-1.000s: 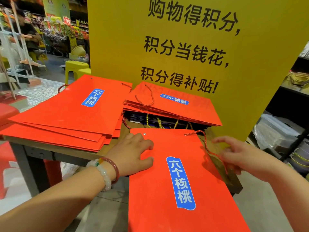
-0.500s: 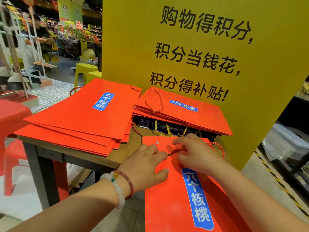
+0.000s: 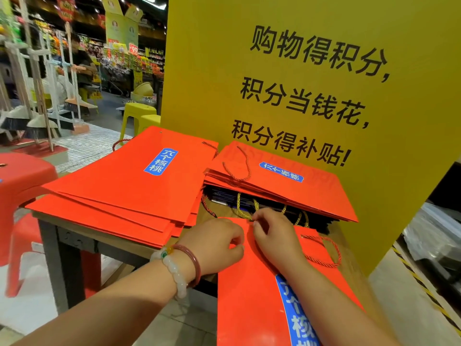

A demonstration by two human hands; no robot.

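1. At the top edge of the red bag (image 3: 249, 295), the right hand (image 3: 274, 236) shows a pinched grip, thumb against forefinger. It appears to be grasping the free end of the cord handle (image 3: 326, 255), though the fingertips hide the cord's tip.
2. Left hand (image 3: 214, 243): the fingers are curled round the bag's upper left corner, grasping it and pinning it to the worktop (image 3: 117, 237).
3. Red bag: it is folded flat with the label up. Its top edge rests on the worktop's near right corner, and its lower part overhangs toward the person.
4. Cord handle: one end sits at the right-hand hole, and the loop lies slack on the bag beside the right wrist.
5. Step in hand, as judged: the second cord end is being threaded through the left hole. The next move calls for a fine push of the tip through the hole while the left grip stops the paper sliding.
6. Edges and room:
   - The gold cords (image 3: 240, 208) of the dark bags lie just beyond the right fingertips and could snag.
   - The rear stack (image 3: 287, 186) overhangs those cords.
   - The left stack (image 3: 129, 186) lies just beside the left hand.
   - The yellow sign (image 3: 212, 71) closes the far side.
   - Open room lies toward the person, past the worktop's near edge.
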